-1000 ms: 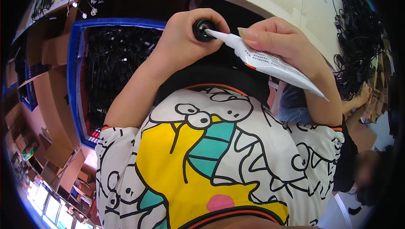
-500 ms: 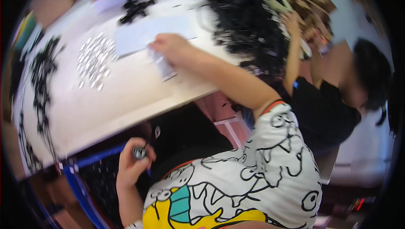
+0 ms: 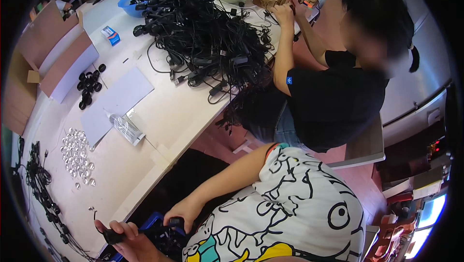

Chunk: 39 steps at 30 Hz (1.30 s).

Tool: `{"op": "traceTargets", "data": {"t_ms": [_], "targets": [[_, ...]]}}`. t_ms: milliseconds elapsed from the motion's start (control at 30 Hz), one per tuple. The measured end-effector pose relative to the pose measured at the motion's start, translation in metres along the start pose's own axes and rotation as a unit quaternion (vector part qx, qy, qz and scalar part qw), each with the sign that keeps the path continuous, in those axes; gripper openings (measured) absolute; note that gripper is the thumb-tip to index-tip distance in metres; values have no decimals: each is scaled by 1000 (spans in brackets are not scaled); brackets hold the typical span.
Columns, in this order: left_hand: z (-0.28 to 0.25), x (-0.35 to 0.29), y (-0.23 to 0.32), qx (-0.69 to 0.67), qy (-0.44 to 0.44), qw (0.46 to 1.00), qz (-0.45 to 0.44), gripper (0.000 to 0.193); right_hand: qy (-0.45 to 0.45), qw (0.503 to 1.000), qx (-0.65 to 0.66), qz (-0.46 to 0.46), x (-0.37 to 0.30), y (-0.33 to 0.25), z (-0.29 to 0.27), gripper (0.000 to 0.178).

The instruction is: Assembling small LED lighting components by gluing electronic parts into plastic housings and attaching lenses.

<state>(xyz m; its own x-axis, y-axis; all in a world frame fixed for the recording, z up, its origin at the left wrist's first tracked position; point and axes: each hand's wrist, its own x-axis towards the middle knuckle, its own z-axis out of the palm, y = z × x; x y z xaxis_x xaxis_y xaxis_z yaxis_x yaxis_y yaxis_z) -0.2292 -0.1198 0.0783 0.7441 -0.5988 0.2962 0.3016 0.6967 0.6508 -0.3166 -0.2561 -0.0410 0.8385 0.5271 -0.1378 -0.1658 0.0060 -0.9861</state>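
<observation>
My left hand [image 3: 129, 243] is closed around a small dark round part [image 3: 113, 235] with a short thin black stalk, held off the table's near edge. Close by, my right hand [image 3: 187, 211] reaches low beside my shirt. Its fingers grip a black cable part [image 3: 177, 221], partly hidden, above a blue crate [image 3: 153, 219] of black pieces. On the table, a clear plastic packet [image 3: 126, 129] lies across the edge of a white sheet [image 3: 116, 99]. Left of it are many clear glassy discs [image 3: 77, 158] in a loose patch.
Black cables [image 3: 208, 44] form a big heap at the table's far side. Round black parts [image 3: 90, 85] lie near an open cardboard box [image 3: 67, 69]. More cables [image 3: 43, 184] run along the left edge. A co-worker [image 3: 338, 98] in black handles something on the right.
My right hand has let go of the packet, now on the table, and moved down to the crate. My left hand has shifted lower left with its round part. The view has turned.
</observation>
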Motion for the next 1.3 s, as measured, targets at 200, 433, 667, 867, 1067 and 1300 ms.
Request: {"op": "traceTargets", "data": {"t_ms": [200, 433, 667, 867, 1067, 1300], "targets": [[-17, -9, -3, 184, 121, 973, 64, 58, 133, 977, 126, 105, 22, 36, 6, 54], [-19, -23, 0, 210, 55, 976, 6, 55, 85, 976, -32, 198, 15, 44, -8, 39], [-23, -26, 12, 214, 62, 975, 22, 54, 163, 969, -187, 11, 17, 56, -1, 32], [-21, -31, 18, 206, 69, 976, -28, 51, -9, 951, -274, 139, 31, 32, 3, 35], [-24, -33, 26, 273, 109, 956, -18, 49, 83, 977, -196, -6, 26, 48, 14, 27], [-14, -35, 37, 461, 94, 881, -55, 44, 51, 969, -238, 36, 25, 57, 1, 24]]}}
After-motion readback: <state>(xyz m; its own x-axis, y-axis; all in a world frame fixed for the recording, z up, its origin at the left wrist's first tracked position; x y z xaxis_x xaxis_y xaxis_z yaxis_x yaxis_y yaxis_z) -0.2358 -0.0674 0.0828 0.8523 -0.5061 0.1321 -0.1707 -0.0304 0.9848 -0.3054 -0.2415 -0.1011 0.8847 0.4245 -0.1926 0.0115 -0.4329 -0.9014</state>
